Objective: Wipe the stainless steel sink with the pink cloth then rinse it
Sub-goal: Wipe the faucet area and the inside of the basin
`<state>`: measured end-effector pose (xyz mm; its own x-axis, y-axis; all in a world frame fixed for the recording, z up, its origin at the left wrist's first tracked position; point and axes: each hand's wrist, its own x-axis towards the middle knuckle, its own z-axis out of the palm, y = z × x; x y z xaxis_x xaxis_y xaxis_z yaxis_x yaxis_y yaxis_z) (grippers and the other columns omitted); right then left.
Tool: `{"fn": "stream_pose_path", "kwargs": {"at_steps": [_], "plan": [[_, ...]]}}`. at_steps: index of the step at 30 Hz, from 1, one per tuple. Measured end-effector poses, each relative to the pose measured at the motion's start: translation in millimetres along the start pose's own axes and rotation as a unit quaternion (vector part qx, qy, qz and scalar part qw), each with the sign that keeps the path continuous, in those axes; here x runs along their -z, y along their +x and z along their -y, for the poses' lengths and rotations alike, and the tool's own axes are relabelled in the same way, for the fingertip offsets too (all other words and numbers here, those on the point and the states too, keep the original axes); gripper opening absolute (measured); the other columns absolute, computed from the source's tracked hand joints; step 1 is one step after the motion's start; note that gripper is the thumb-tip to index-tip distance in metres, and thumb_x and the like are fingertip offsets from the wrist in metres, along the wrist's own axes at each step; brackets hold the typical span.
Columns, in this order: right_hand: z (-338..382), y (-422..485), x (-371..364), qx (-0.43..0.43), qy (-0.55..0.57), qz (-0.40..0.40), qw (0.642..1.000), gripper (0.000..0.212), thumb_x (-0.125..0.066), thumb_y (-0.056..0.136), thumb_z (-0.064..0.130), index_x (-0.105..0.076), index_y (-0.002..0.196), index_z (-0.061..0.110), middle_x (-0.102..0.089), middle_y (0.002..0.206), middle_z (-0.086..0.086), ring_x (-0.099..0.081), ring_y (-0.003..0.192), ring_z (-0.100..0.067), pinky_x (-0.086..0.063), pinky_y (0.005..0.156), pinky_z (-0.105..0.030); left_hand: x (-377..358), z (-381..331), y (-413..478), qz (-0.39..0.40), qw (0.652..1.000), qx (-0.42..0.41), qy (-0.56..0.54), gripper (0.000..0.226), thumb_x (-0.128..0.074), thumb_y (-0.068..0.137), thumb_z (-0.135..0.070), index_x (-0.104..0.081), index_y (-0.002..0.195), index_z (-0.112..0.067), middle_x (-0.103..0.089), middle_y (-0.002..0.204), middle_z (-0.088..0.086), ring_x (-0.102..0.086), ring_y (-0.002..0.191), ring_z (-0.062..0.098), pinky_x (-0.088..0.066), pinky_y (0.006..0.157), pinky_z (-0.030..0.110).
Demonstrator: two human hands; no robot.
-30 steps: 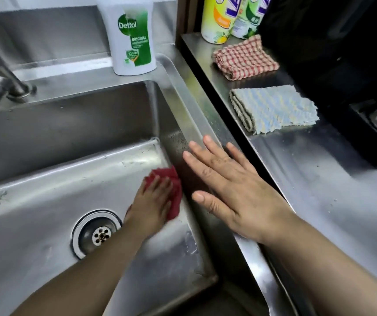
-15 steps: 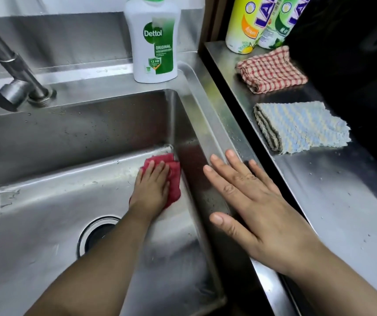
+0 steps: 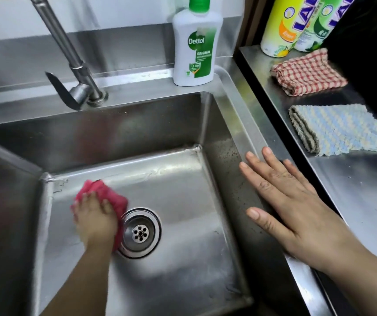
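Observation:
The stainless steel sink (image 3: 183, 179) fills the middle of the head view, with its round drain (image 3: 140, 233) in the basin floor. My left hand (image 3: 95, 221) presses the pink cloth (image 3: 105, 192) flat on the basin floor, just left of the drain and near the far left corner. The cloth shows above and to the right of my fingers; the rest is under my palm. My right hand (image 3: 290, 201) lies flat with fingers spread on the sink's right rim, holding nothing.
A tap (image 3: 69, 60) with a lever stands on the back ledge, next to a white Dettol bottle (image 3: 195, 46). On the steel counter at right lie a red checked cloth (image 3: 308, 73), a blue-yellow cloth (image 3: 342, 130) and two tall bottles (image 3: 297, 21).
My left hand has slid the pink cloth from the basin's far right corner across the floor to the left of the drain. The right hand stays on the rim. The view shifted left.

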<state>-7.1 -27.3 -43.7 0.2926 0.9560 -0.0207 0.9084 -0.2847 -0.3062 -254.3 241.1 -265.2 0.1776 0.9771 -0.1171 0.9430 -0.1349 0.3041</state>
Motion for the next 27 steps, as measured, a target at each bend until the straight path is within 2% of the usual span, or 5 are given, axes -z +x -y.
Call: {"fn": "stream_pose_path", "kwargs": {"at_steps": [3, 8, 20, 23, 27], "plan": [[0.1, 0.8, -0.4, 0.003, -0.001, 0.001, 1.000, 0.064, -0.015, 0.095, 0.063, -0.017, 0.150, 0.028, -0.011, 0.158, 0.009, 0.001, 0.146, -0.010, -0.005, 0.113, -0.039, 18.8, 29.2, 26.3, -0.038, 0.991, 0.125, -0.001, 0.058, -0.031, 0.092, -0.030, -0.033, 0.141, 0.000, -0.027, 0.151, 0.021, -0.015, 0.140, 0.039, -0.010, 0.111, 0.056], [0.5, 2.0, -0.8, 0.004, -0.008, 0.003, 1.000, 0.066, -0.015, 0.094, 0.065, -0.017, 0.149, 0.028, -0.013, 0.158, 0.008, 0.001, 0.146, -0.011, -0.006, 0.114, -0.040, 17.0, -4.3, 49.5, -0.028, 0.980, 0.195, -0.008, 0.054, -0.033, 0.095, -0.024, -0.026, 0.144, -0.001, -0.018, 0.154, 0.017, -0.008, 0.142, 0.036, -0.005, 0.111, 0.059], [0.3, 2.0, -1.6, -0.005, -0.002, 0.004, 1.000, 0.069, -0.014, 0.091, 0.068, -0.019, 0.149, 0.029, -0.012, 0.158, 0.009, 0.006, 0.145, -0.007, -0.001, 0.115, -0.036, -38.3, -158.7, -7.9, 0.063, 0.985, -0.142, 0.073, 0.054, -0.026, 0.099, -0.029, -0.016, 0.148, -0.010, -0.009, 0.158, 0.010, -0.002, 0.144, 0.030, 0.001, 0.113, 0.052], [1.1, 2.2, -1.1, -0.007, -0.001, 0.007, 1.000, 0.070, -0.013, 0.089, 0.068, -0.015, 0.149, 0.032, -0.009, 0.158, 0.010, 0.010, 0.144, -0.005, 0.002, 0.116, -0.035, -46.9, -177.7, -10.1, 0.083, 0.961, -0.244, 0.097, 0.053, -0.023, 0.099, -0.032, -0.014, 0.149, -0.014, -0.008, 0.158, 0.006, 0.000, 0.145, 0.026, 0.004, 0.114, 0.048], [0.6, 3.4, -0.6, -0.009, 0.010, 0.012, 1.000, 0.069, -0.012, 0.087, 0.069, -0.010, 0.148, 0.035, -0.006, 0.158, 0.012, 0.015, 0.143, -0.003, 0.004, 0.117, -0.035, -52.1, -184.5, -13.4, 0.112, 0.888, -0.429, 0.126, 0.060, -0.012, 0.095, -0.042, -0.021, 0.148, -0.016, -0.016, 0.157, 0.004, -0.007, 0.145, 0.025, 0.003, 0.114, 0.045]]}}
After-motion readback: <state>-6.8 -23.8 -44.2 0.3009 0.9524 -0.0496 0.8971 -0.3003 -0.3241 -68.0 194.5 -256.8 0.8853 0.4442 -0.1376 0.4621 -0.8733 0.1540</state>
